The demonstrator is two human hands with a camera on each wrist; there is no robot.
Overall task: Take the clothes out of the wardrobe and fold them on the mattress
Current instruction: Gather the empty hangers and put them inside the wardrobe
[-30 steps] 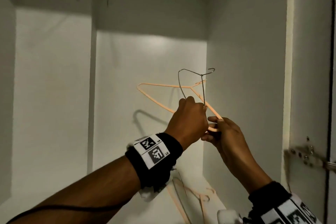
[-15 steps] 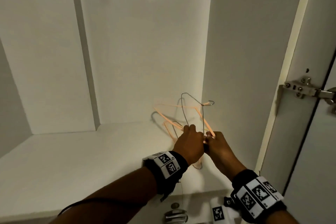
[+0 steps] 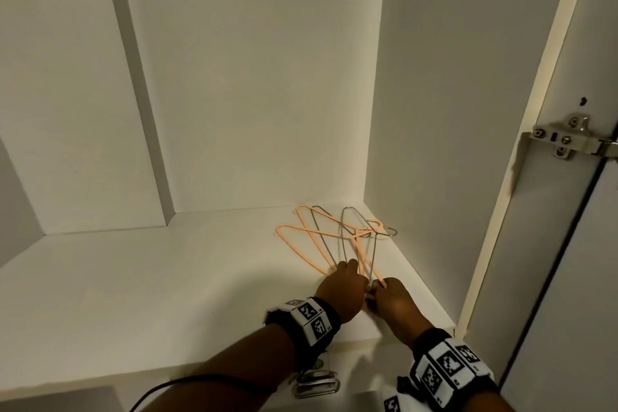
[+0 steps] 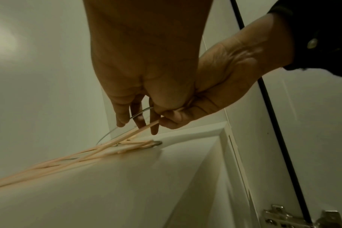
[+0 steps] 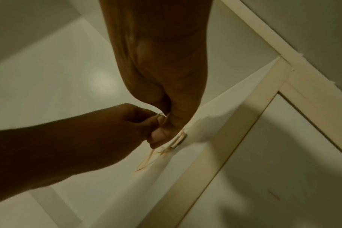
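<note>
No clothes show in any view. A bundle of peach plastic and grey wire hangers (image 3: 321, 237) lies on the white wardrobe shelf (image 3: 167, 278) near its right back corner. My left hand (image 3: 346, 273) pinches the near ends of the hangers, and a wire loop passes between its fingers (image 4: 136, 120). My right hand (image 3: 379, 288) touches the left one and pinches a peach hanger bar (image 4: 146, 128) between thumb and fingers. In the right wrist view both hands (image 5: 162, 128) meet just above the shelf's surface, hangers (image 5: 166, 148) trailing beyond.
The wardrobe's white back and side panels enclose the shelf. An open door (image 3: 568, 278) with a metal hinge (image 3: 565, 140) stands at the right. A metal fitting (image 3: 316, 385) sits under the shelf's front edge. The shelf's left part is bare.
Both hands have come down with the hangers from mid-air to the shelf, where the bundle now lies flat. The head view has tilted downward.
</note>
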